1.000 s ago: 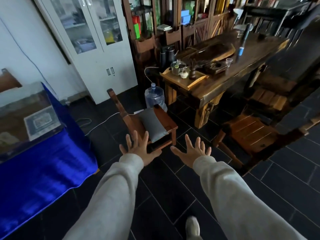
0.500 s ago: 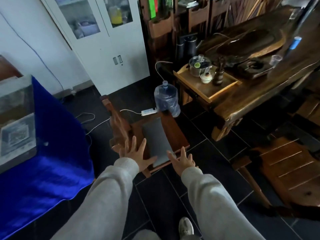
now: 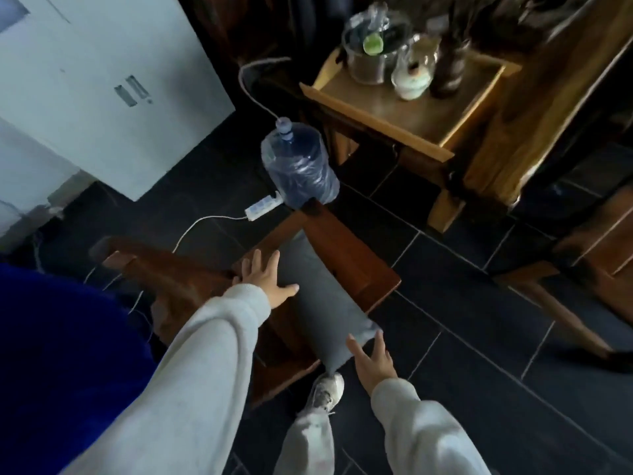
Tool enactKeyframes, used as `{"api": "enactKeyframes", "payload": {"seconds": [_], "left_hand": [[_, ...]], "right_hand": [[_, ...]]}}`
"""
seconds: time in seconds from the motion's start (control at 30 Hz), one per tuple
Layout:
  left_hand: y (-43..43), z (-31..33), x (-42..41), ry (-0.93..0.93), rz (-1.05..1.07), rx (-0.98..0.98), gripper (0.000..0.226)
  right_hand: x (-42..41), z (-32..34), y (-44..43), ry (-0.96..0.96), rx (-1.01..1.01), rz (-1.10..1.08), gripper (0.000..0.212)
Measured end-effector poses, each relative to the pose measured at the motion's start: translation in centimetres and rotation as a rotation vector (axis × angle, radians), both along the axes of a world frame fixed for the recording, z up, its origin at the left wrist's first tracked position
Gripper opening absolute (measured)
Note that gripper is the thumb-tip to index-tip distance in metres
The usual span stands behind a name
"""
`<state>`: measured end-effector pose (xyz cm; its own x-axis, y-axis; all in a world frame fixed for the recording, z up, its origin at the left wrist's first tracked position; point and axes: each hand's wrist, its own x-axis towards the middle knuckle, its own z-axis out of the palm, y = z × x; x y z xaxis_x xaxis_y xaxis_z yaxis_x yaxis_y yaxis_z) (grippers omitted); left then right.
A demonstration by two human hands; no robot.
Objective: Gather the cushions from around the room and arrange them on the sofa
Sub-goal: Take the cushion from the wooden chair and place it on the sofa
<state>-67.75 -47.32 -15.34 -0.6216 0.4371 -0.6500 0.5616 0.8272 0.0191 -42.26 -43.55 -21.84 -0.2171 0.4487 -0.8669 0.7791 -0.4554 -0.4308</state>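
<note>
A flat grey cushion [image 3: 317, 296] lies on the seat of a low dark wooden chair [image 3: 352, 255], its near end hanging over the seat's front edge. My left hand [image 3: 265, 281] is open, fingers spread, over the cushion's left edge near the chair back. My right hand [image 3: 371, 363] is open at the cushion's near right corner, its fingertips at or just touching the fabric. Neither hand grips the cushion. No sofa is in view.
A large water bottle [image 3: 298, 169] stands on the floor just behind the chair, beside a white power strip [image 3: 263, 207] and its cable. A wooden tea table with a tray [image 3: 407, 108] of glassware is at upper right. Blue cloth [image 3: 61, 354] at left, white cabinet [image 3: 102, 80] behind.
I have stepped closer and the view has tilted down. Both hands moved forward from short of the chair to the cushion's left edge and near corner.
</note>
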Motion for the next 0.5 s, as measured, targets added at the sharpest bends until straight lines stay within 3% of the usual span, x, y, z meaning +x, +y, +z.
{"api": "enactKeyframes", "payload": {"seconds": [0.03, 0.1, 0.2, 0.23, 0.4, 0.5], "left_hand": [[0.4, 0.2, -0.5, -0.002, 0.015, 0.018, 0.097], [2.8, -6.8, -4.8, -0.027, -0.08, -0.011, 0.101], [3.3, -12.2, -8.5, -0.034, -0.133, -0.077, 0.109], [2.9, -12.4, -9.2, -0.008, -0.139, -0.076, 0.113], [2.8, -16.3, -13.5, -0.061, -0.045, -0.093, 0.138], [3.3, -19.3, -14.4, -0.201, 0.11, -0.017, 0.142]], "right_hand": [[-0.3, 0.5, 0.7, 0.006, -0.014, -0.023, 0.098], [-3.1, -5.9, -0.2, -0.035, -0.074, -0.214, 0.101], [-4.6, -11.0, -1.3, -0.048, -0.118, -0.357, 0.105], [-4.8, -10.3, -1.2, -0.016, -0.115, -0.392, 0.107], [-6.9, -13.9, -3.1, -0.005, -0.138, -0.481, 0.118], [-7.6, -16.2, -4.0, -0.028, -0.084, -0.525, 0.12]]}}
